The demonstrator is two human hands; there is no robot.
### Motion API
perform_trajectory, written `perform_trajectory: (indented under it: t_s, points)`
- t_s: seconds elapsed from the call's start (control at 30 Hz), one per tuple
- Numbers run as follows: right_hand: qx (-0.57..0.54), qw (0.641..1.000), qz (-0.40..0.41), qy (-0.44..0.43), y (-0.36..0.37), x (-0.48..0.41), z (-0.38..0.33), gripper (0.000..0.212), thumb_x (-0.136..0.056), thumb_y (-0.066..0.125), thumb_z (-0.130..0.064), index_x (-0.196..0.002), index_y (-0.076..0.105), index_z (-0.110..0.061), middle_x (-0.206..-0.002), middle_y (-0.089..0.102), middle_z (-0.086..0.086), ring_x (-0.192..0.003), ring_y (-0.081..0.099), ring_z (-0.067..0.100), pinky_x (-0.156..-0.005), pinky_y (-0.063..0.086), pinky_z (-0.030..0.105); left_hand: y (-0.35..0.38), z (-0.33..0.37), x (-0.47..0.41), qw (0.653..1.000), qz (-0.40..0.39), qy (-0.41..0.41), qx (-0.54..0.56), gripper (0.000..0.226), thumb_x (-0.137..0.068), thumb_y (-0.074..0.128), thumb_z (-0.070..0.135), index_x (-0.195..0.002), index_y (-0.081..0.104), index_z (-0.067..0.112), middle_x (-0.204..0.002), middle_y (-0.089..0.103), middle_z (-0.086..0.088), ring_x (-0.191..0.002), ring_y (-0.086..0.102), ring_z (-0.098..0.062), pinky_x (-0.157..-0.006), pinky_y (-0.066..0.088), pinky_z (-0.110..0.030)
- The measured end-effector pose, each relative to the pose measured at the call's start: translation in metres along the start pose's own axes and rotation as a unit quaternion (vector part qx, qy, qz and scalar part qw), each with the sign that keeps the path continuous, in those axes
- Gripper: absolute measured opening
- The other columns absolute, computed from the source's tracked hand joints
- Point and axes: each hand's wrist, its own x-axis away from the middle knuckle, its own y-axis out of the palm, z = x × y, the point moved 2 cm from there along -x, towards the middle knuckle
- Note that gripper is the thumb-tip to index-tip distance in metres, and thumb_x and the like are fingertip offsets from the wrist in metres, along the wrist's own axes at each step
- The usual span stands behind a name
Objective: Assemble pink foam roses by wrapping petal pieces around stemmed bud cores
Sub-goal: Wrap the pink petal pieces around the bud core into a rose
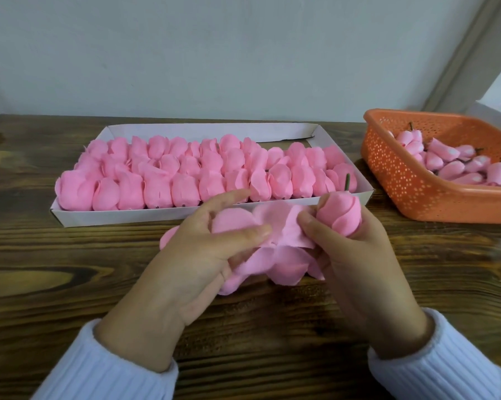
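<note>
The right hand (pixel 359 255) grips the bud core (pixel 340 213) with its stem (pixel 347 182) up, likely presenting the base for wrapping. Just beside it, the left hand (pixel 197 255) pinches the stacked petal pieces (pixel 275 255), thumb on top, apparently to separate one.

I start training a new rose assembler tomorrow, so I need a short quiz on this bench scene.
1. True or false: the orange basket holds stemmed buds.
2. The right hand grips: A) scissors B) a bud core C) a glue gun.
3. Fill in: the left hand pinches a flat pink ____.
Key: 1 true; 2 B; 3 petal piece.
</note>
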Motion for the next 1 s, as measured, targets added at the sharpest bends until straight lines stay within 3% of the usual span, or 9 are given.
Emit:
perform_trajectory:
  t_s: [0.07, 0.13, 0.2, 0.37, 0.5, 0.7, 0.8, 0.93, 1.0]
  points:
    - [-0.007, 1.000, -0.010, -0.003, 0.000, -0.001, 0.000, 0.008, -0.073, 0.069, -0.016, -0.079, 0.069, -0.022, -0.079, 0.069, 0.006, -0.076, 0.064, 0.021, -0.065, 0.052, 0.036, 0.002, 0.001, 0.001, 0.999, -0.032, -0.007, 0.023, 0.065, -0.060, 0.078, -0.002, -0.122, 0.061, 0.005, -0.077, 0.065, -0.011, -0.048, 0.062, -0.013, -0.040, 0.048, -0.020]
    - [-0.012, 1.000, -0.022, -0.003, 0.001, 0.000, 0.000, 0.009, -0.074, 0.068, -0.016, -0.080, 0.070, -0.023, -0.081, 0.070, 0.007, -0.077, 0.066, 0.021, -0.065, 0.053, 0.036, 0.004, 0.002, 0.003, 0.998, -0.064, -0.013, 0.026, 0.056, -0.063, 0.075, -0.001, -0.118, 0.063, -0.002, -0.073, 0.069, -0.012, -0.054, 0.066, -0.016, -0.043, 0.051, -0.022]
    - [-0.007, 1.000, -0.024, -0.005, 0.002, 0.001, -0.001, 0.011, -0.074, 0.068, -0.017, -0.079, 0.071, -0.026, -0.081, 0.070, 0.005, -0.076, 0.066, 0.020, -0.062, 0.053, 0.032, 0.005, 0.002, 0.004, 0.997, -0.071, -0.012, 0.023, 0.042, -0.059, 0.071, 0.008, -0.100, 0.071, -0.001, -0.082, 0.073, -0.014, -0.069, 0.071, -0.019, -0.055, 0.057, -0.025]
    - [0.040, 0.999, 0.022, -0.022, -0.001, 0.001, -0.001, 0.006, -0.072, 0.068, -0.019, -0.076, 0.066, -0.022, -0.076, 0.065, 0.006, -0.073, 0.063, 0.022, -0.061, 0.051, 0.036, 0.014, 0.000, 0.009, 0.994, -0.096, 0.018, -0.052, 0.014, -0.063, 0.075, -0.001, -0.060, 0.068, 0.010, -0.047, 0.057, 0.004, -0.037, 0.052, -0.004, -0.037, 0.039, -0.010]
    - [0.051, 0.997, 0.043, -0.032, -0.003, 0.000, 0.000, 0.005, -0.081, 0.069, -0.013, -0.080, 0.065, -0.014, -0.074, 0.067, 0.003, -0.069, 0.063, 0.017, -0.059, 0.053, 0.034, 0.010, -0.005, 0.006, 1.000, -0.019, -0.009, -0.013, 0.013, -0.090, 0.057, 0.008, -0.079, 0.064, 0.004, -0.050, 0.060, 0.000, -0.042, 0.056, -0.006, -0.038, 0.041, -0.013]
    - [0.037, 0.985, 0.094, -0.137, -0.007, 0.000, -0.010, 0.011, -0.081, 0.065, -0.018, -0.071, 0.062, -0.023, -0.065, 0.062, 0.003, -0.058, 0.057, 0.017, -0.056, 0.047, 0.031, -0.007, -0.015, -0.006, 0.995, 0.079, -0.063, -0.007, 0.023, -0.093, 0.059, 0.019, -0.108, 0.059, 0.001, -0.071, 0.061, -0.010, -0.046, 0.062, -0.013, -0.037, 0.046, -0.024]
    - [-0.003, 0.990, -0.045, -0.135, 0.001, 0.005, -0.015, 0.014, -0.080, 0.063, -0.018, -0.071, 0.055, -0.026, -0.052, 0.051, -0.001, -0.043, 0.045, 0.012, -0.045, 0.037, 0.021, -0.010, -0.015, -0.009, 0.996, 0.080, -0.024, -0.041, 0.007, -0.093, 0.058, 0.017, -0.090, 0.062, 0.012, -0.068, 0.072, 0.005, -0.065, 0.070, -0.009, -0.057, 0.057, -0.024]
    - [-0.044, 0.929, -0.356, 0.089, 0.017, 0.017, -0.009, 0.014, -0.089, 0.058, -0.011, -0.076, 0.054, -0.014, -0.049, 0.048, -0.003, -0.034, 0.036, 0.005, -0.035, 0.022, 0.013, -0.009, -0.019, -0.009, 0.989, 0.132, -0.013, -0.065, 0.021, -0.094, 0.057, 0.017, -0.104, 0.059, -0.002, -0.066, 0.060, -0.008, -0.056, 0.058, -0.021, -0.047, 0.045, -0.025]
    - [-0.055, 0.893, -0.404, 0.192, 0.020, 0.021, -0.006, 0.020, -0.090, 0.052, -0.012, -0.070, 0.055, -0.014, -0.049, 0.049, -0.004, -0.033, 0.035, 0.002, -0.033, 0.020, 0.010, -0.007, -0.020, -0.008, 0.986, 0.141, -0.010, -0.088, 0.015, -0.095, 0.055, 0.019, -0.094, 0.060, 0.005, -0.062, 0.053, -0.010, -0.045, 0.048, -0.019, -0.041, 0.035, -0.021]
